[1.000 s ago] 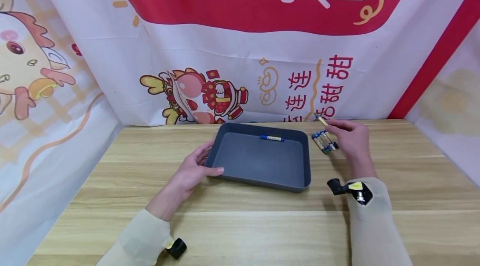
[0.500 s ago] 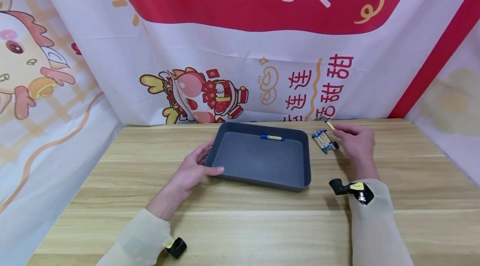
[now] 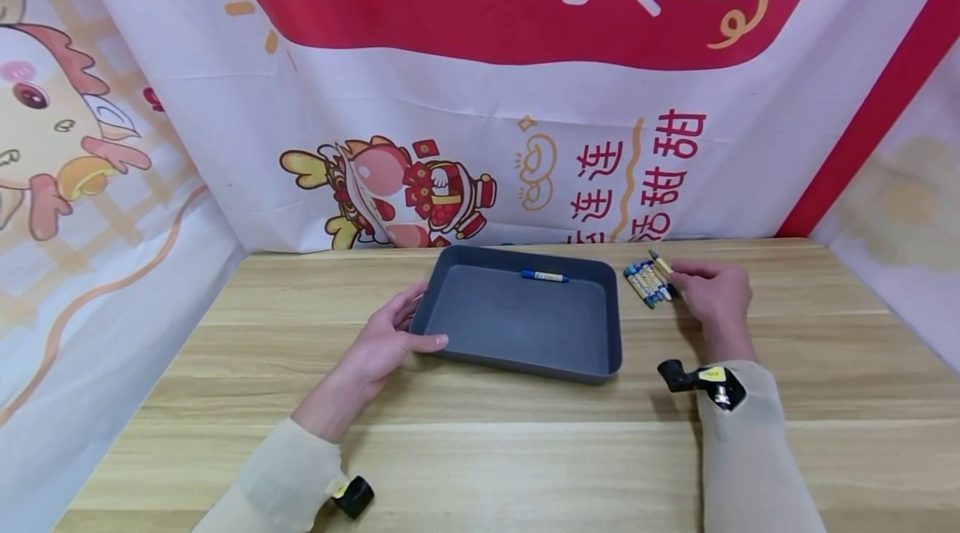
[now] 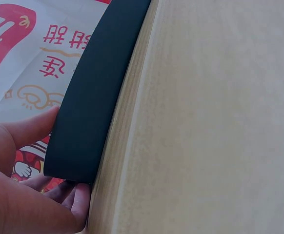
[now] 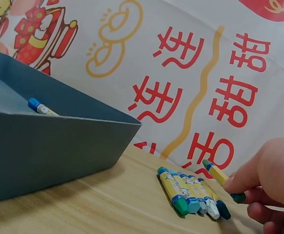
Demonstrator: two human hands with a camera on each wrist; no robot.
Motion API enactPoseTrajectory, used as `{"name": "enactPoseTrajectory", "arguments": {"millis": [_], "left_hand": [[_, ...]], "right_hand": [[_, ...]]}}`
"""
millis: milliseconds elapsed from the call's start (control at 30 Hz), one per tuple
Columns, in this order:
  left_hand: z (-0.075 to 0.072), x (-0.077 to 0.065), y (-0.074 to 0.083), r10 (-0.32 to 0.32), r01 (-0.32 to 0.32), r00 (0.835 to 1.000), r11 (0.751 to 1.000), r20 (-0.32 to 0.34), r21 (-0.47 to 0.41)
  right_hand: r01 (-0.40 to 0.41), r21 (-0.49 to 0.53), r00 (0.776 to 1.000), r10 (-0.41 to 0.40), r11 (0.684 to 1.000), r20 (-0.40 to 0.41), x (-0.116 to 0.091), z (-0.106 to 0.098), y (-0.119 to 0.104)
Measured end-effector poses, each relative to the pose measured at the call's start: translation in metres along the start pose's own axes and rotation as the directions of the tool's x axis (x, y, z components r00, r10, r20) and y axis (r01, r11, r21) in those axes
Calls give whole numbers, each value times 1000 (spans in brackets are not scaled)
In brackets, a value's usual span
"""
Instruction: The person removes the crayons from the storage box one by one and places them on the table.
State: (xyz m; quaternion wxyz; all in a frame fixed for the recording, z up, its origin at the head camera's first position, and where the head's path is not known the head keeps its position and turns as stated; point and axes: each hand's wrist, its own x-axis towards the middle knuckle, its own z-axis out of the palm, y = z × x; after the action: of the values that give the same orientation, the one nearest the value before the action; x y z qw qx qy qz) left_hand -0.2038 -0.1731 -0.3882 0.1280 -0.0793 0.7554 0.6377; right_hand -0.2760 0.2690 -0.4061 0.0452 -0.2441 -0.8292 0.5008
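My left hand (image 3: 384, 341) grips the near left corner of a dark grey rectangular tray (image 3: 517, 324), thumb over its rim and fingers around the outside, as the left wrist view also shows. Inside the tray, by its back wall, lies one blue-ended crayon (image 3: 545, 276). To the right of the tray, my right hand (image 3: 716, 295) pinches a crayon (image 5: 216, 174) with a yellow wrapper and dark green ends. It is held tilted, beside a row of several crayons (image 5: 188, 190) lying side by side on the table, with green, blue, white and dark ends.
The wooden table (image 3: 487, 466) extends around the tray on all sides. A white and red printed cloth (image 3: 480, 99) hangs behind the table's back edge. Another patterned cloth (image 3: 112, 183) hangs along the left.
My right hand first shifted slightly right with the crayon, then lowered it toward the right end of the row. My left hand and the tray have stayed in place.
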Motion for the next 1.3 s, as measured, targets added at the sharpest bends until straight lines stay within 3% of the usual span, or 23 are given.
{"name": "enactPoseTrajectory", "arguments": {"millis": [733,1300], "left_hand": [[0,0,0,6,-6,1000,1000,-1,7],[0,0,-1,1,-1,1000,1000,-8,12]], "right_hand": [[-24,-77,1000,24,997,-13,3,3,2],[5,-103,1000,-5,995,3,1,4,2]]}}
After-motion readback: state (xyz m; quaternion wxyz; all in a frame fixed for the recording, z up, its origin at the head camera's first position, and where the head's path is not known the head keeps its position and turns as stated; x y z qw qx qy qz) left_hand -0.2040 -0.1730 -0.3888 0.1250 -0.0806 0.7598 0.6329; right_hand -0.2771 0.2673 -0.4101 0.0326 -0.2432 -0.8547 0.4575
